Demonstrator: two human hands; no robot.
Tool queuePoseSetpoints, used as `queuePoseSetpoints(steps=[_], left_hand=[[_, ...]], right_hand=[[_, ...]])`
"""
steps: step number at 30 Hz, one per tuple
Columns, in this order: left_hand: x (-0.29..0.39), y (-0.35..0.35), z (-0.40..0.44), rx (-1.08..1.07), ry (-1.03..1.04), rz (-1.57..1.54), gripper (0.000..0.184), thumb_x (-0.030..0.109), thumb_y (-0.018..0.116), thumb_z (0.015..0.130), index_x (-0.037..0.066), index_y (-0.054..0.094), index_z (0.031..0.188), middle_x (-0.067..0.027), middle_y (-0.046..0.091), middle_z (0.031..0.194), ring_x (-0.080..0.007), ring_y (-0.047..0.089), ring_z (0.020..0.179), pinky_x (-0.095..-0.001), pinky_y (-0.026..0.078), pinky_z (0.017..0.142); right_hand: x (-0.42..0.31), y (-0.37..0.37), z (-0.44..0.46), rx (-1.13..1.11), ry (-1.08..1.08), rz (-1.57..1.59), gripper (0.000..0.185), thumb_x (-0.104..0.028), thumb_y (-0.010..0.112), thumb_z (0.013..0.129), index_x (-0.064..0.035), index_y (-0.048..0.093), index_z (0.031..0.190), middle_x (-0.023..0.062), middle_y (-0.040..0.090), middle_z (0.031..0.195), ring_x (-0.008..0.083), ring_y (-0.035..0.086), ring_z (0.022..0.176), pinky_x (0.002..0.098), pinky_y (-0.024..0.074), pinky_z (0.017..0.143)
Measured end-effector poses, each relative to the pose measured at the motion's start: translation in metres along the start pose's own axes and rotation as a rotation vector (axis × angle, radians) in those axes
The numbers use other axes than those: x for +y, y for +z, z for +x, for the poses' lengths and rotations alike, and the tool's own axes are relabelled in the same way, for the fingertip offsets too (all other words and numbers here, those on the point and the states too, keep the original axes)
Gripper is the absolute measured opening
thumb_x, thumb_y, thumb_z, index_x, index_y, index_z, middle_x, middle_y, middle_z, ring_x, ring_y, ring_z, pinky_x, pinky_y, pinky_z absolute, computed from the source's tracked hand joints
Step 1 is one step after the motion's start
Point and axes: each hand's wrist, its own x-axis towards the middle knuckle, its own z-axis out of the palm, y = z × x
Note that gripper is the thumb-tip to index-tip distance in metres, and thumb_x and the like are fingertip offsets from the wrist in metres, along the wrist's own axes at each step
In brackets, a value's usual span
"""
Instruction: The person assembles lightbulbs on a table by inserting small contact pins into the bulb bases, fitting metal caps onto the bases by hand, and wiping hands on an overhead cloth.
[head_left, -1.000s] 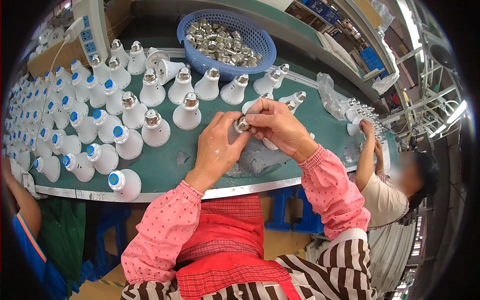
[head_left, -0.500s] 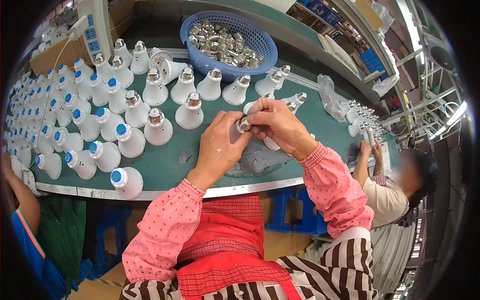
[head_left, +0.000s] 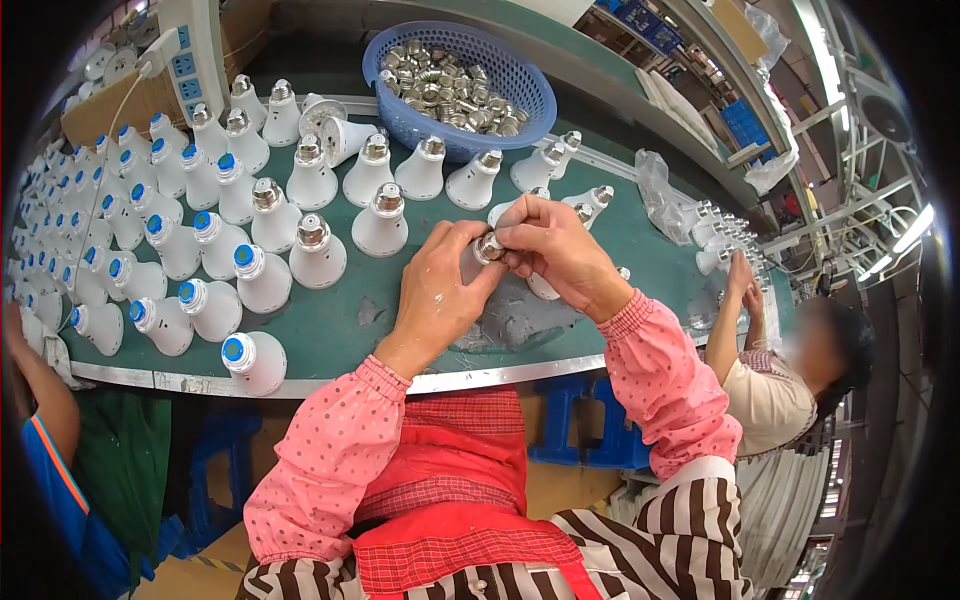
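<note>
Both of my hands meet over the green bench around one white light bulb with a silver metal screw cap (head_left: 487,249). My left hand (head_left: 441,285) is closed round the bulb's white body, which is mostly hidden by the fingers. The fingers of my right hand (head_left: 548,243) pinch the metal cap at its top. Behind my hands stand several white bulbs with metal caps, such as this bulb (head_left: 380,222). To the left, several white bulb bodies with blue tops (head_left: 254,363) stand upright in rows.
A blue plastic basket (head_left: 548,110) full of loose metal caps (head_left: 450,85) is at the back. A clear plastic bag (head_left: 660,195) lies to the right. A co-worker (head_left: 770,390) handles bulbs at the right end; another person's arm (head_left: 45,390) is at the far left.
My hands stay almost in place on the bulb and its cap. The co-worker's hands on the right have moved up and away, toward the bulbs there.
</note>
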Motion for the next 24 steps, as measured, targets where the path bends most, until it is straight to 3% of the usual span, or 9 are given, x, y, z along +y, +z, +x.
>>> queuePoseSetpoints(steps=[2,15,18,21,24], left_hand=[[-0.002,0.001,0.001,-0.001,0.015,-0.001,0.035,0.02,0.077,0.09,0.006,0.066,0.12,-0.0145,0.066,0.112,-0.0385,0.068,0.102,-0.0457,0.055,0.085],[-0.004,0.001,-0.001,0.001,-0.033,-0.046,0.038,0.019,0.079,0.088,0.004,0.067,0.12,-0.0152,0.067,0.113,-0.0382,0.068,0.104,-0.0448,0.054,0.087],[-0.003,0.001,0.0,-0.002,-0.036,-0.057,0.037,0.018,0.08,0.087,0.004,0.068,0.12,-0.0156,0.068,0.113,-0.0387,0.068,0.103,-0.0448,0.054,0.087],[-0.002,0.004,0.002,0.003,-0.028,-0.053,0.037,0.017,0.08,0.087,0.003,0.068,0.119,-0.0162,0.068,0.113,-0.0398,0.068,0.102,-0.0455,0.054,0.087],[-0.004,0.016,0.003,0.02,0.005,-0.058,0.037,0.016,0.079,0.086,0.002,0.067,0.118,-0.0169,0.067,0.113,-0.0408,0.068,0.102,-0.0464,0.054,0.086]], right_hand=[[-0.004,0.004,-0.001,0.029,-0.032,-0.114,0.008,-0.002,0.069,0.093,-0.0026,0.062,0.096,0.0073,0.069,0.086,0.011,0.062,0.067,0.0247,0.0475,0.055],[0.017,-0.017,-0.001,-0.162,0.03,0.278,0.011,-0.009,0.068,0.101,-0.0033,0.062,0.109,0.005,0.064,0.097,0.012,0.06,0.079,0.0264,0.0475,0.068],[0.021,-0.01,-0.011,-0.056,-0.008,0.331,0.014,-0.009,0.067,0.101,-0.0018,0.062,0.111,0.0037,0.065,0.092,0.0111,0.059,0.076,0.0262,0.0463,0.065],[0.043,-0.007,-0.032,0.177,-0.111,0.055,0.018,-0.006,0.069,0.1,0.0,0.064,0.116,0.0025,0.065,0.088,0.0104,0.059,0.073,0.0257,0.0482,0.065],[0.094,-0.005,-0.04,0.366,-0.346,-0.434,0.013,-0.004,0.068,0.097,0.0017,0.064,0.108,0.0031,0.064,0.078,0.0108,0.06,0.071,0.0317,0.0489,0.063]])
